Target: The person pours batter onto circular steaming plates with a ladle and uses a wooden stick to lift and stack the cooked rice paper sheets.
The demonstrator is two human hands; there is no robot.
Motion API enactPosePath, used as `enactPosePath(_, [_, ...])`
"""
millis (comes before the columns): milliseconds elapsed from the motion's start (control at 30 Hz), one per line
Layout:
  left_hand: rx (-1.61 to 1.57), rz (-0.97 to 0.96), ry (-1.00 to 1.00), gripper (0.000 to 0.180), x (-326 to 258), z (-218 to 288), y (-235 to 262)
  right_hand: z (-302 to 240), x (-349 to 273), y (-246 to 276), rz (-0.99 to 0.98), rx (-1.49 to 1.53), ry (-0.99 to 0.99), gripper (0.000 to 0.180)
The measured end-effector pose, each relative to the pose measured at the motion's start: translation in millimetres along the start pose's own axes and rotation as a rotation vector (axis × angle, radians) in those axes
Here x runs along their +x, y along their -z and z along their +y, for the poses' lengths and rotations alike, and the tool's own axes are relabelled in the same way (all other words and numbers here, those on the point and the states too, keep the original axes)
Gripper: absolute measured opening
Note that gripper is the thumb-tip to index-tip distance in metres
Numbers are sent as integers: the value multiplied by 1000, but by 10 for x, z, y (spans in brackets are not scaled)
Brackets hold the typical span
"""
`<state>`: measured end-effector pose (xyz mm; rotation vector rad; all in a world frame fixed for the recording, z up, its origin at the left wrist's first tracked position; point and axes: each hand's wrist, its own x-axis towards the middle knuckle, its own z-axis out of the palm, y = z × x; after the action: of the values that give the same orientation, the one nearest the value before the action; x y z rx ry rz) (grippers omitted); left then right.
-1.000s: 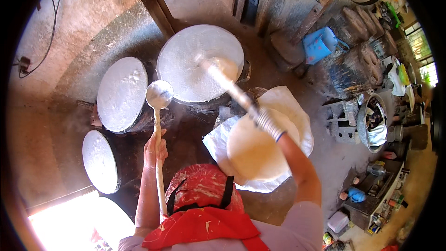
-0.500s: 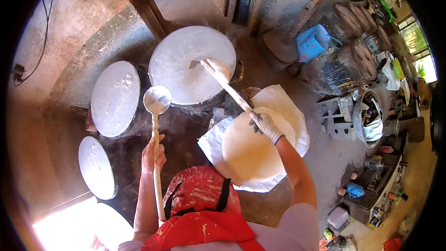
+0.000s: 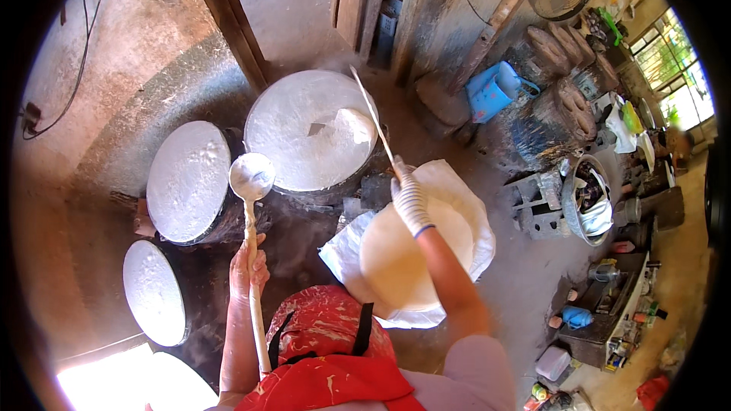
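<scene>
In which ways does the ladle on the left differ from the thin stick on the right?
The ladle ends in a round bowl; no bowl shows on the stick. The ladle looks almost vertical; the stick slants to the upper left. The bare left grip holds the ladle; the gloved right grip holds the stick. Both are long and pale.

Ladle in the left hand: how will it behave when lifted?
The ladle is probably stiff; its long handle shows no sag. Likely tip-heavy: the bowl sits beyond the left hand. Possibly slippery if its pale-smeared surface is wet.
</scene>
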<state>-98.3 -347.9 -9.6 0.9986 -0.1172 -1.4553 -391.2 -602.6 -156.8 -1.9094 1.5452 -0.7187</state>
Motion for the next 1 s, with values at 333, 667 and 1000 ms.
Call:
enactPosePath(333, [-49,-71,57,42,60,-33,9,-577,-466,-391,106,592,-19,36])
enactPosePath(667, [-37,-49,95,44,111,18,166,-870,-359,-952,117,460,193,31])
enactPosePath(1000, [278,-31,107,44,1260,448,56,-179,3,-89,-534,561,-3,35])
